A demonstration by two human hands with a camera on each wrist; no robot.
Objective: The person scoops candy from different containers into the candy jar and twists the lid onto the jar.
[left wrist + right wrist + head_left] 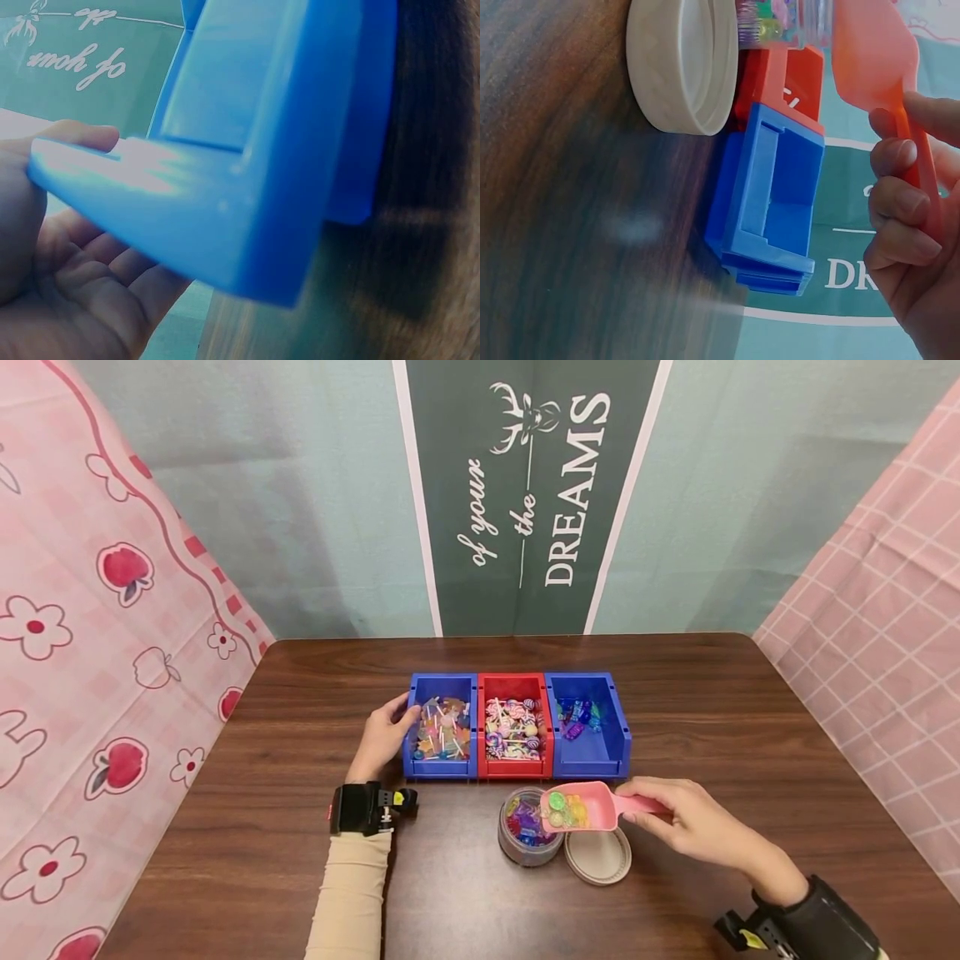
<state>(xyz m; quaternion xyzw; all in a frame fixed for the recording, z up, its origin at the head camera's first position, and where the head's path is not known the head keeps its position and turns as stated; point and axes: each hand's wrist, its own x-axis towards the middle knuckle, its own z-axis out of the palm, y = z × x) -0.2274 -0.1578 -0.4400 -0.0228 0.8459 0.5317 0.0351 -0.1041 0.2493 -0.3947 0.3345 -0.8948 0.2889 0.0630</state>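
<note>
My right hand [686, 818] grips the handle of a pink scoop [600, 804], its fingers curled round it in the right wrist view. Green, yellow and clear candies [566, 810] lie in the scoop. It hovers over the right rim of a clear jar [528, 852] with wrapped candies inside. With my left hand [382, 735] I hold the side wall of the left blue bin [440, 768], thumb and fingers on either side of the wall. This bin contains small lollipops. Beside it are a red bin [515, 768] of lollipops and another blue bin [592, 764] with several wrapped candies.
A cream round lid [597, 857] lies on the brown wooden table [262, 827], just right of the jar. The three bins stand side by side behind the jar. A green backdrop [517, 602] hangs behind the table, with pink cloths at both sides.
</note>
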